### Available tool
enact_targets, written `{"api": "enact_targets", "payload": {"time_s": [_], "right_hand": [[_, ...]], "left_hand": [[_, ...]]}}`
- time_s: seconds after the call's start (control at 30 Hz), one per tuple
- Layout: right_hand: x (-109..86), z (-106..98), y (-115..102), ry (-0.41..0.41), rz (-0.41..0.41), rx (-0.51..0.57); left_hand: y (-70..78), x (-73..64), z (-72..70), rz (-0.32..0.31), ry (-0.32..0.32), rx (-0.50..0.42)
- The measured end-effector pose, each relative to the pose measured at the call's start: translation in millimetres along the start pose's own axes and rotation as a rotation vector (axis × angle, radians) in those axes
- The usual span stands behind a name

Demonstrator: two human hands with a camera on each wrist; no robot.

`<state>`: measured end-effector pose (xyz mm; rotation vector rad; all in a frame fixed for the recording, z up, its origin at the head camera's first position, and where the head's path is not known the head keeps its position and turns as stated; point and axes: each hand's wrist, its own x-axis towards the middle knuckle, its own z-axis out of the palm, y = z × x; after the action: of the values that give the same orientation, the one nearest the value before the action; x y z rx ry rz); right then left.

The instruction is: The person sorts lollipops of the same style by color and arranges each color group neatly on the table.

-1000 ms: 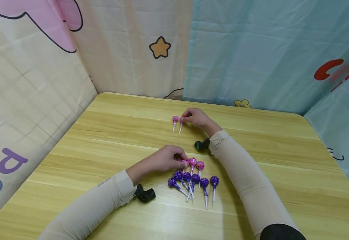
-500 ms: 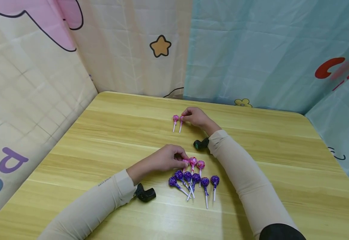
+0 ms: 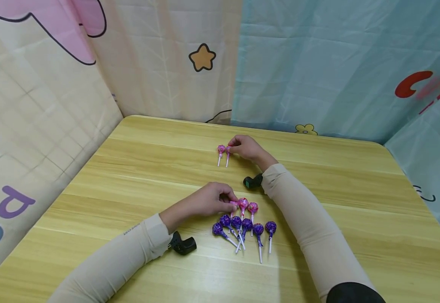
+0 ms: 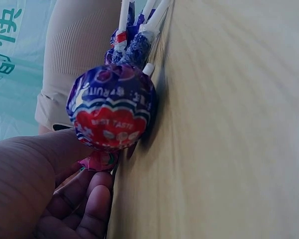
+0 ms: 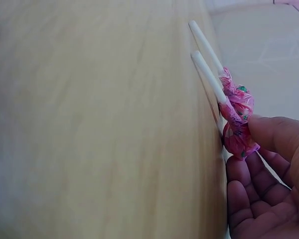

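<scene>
Toward the far side of the table, my right hand (image 3: 247, 148) pinches the head of a pink lollipop (image 5: 237, 138) between thumb and fingers. A second pink lollipop (image 3: 221, 149) lies just left of it, sticks side by side. Nearer me, my left hand (image 3: 213, 199) pinches a pink lollipop (image 3: 234, 205) at the left end of a short row; two more pink lollipops, one in the middle (image 3: 243, 203) and one at the right (image 3: 253, 208), lie beside it. In the left wrist view a purple lollipop (image 4: 112, 107) partly covers the pinched one.
Several purple lollipops, such as the rightmost one (image 3: 271, 227), lie in front of the pink row, some with crossed sticks. All rest on a wooden table (image 3: 129, 176). Black wrist cameras, left (image 3: 183, 244) and right (image 3: 253, 182), sit near each cuff. Patterned curtains (image 3: 311, 63) surround the table.
Both hands keep their holds on the pink lollipops and stay in place. The view shifts very slightly; the lollipops lie as before.
</scene>
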<state>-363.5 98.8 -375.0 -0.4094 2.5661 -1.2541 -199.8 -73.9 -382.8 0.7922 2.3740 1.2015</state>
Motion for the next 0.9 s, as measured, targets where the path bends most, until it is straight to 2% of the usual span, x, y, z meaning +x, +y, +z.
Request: {"api": "enact_targets", "payload": {"time_s": [0.5, 0.9], "right_hand": [[-2.9, -1.0, -0.4, -0.018, 0.012, 0.072], [-1.7, -2.5, 2.2, -0.003, 0.053, 0.134]], "left_hand": [[2.7, 0.1, 0.9, -0.014, -0.002, -0.005], [5.2, -0.4, 0.0, -0.017, -0.005, -0.007]]}}
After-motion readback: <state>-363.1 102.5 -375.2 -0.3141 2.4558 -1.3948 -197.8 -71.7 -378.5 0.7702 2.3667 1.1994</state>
